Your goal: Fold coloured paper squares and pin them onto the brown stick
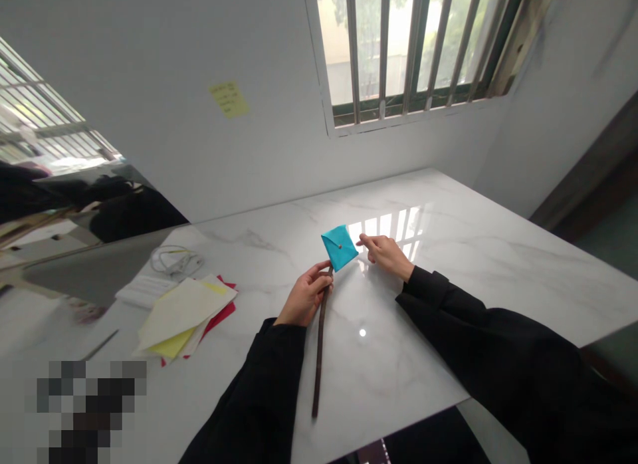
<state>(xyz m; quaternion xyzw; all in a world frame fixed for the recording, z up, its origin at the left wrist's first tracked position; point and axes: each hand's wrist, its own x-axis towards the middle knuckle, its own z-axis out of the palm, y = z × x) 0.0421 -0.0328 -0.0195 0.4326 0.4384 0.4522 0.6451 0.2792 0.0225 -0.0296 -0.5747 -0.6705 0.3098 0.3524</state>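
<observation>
A folded piece of turquoise paper (340, 248), with a small round fastener near its middle, sits at the top end of a thin dark brown stick (320, 357). My left hand (308, 294) grips the stick just below the paper, thumb and fingers pressed round it. The stick's lower end points toward the table's front edge. Just right of the paper is my right hand (386, 253), its thumb and index finger close together near the paper's right corner. Whether anything small is between those fingertips cannot be made out.
On the left of the white marbled table (389, 391) lie stacked cream, yellow and red papers (184, 311), a coiled white cable (174, 259) and a dark pen (102, 344). A yellow note (229, 100) is on the wall beside a barred window (399, 52).
</observation>
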